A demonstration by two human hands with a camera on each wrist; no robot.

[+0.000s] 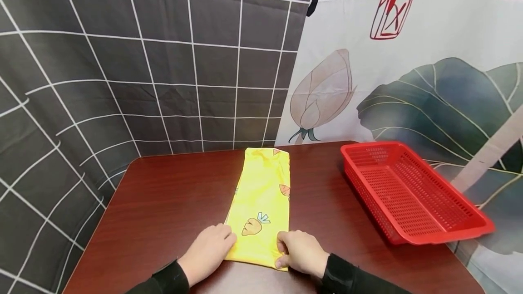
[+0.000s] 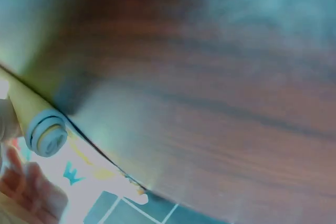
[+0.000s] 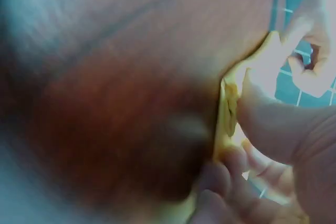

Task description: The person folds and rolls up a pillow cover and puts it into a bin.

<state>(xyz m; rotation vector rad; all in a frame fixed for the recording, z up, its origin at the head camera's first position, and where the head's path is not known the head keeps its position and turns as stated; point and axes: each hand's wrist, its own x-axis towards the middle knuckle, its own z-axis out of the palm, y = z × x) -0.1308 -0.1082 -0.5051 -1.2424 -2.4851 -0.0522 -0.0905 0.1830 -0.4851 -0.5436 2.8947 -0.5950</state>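
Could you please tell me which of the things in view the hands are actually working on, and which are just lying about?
In hand:
- yellow cloth, folded into a long strip on the table
- left hand, gripping its near left corner
- right hand, pinching its near right corner

Lying about:
- red basket, untouched, right of the cloth

red seal characters, wall hanging, unreadable

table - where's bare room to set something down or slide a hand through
Bare table lies left of the yellow cloth, out to the left edge. A narrower strip runs between the cloth and the red basket. The near edge is crowded: left hand and right hand grip the cloth's near corners.
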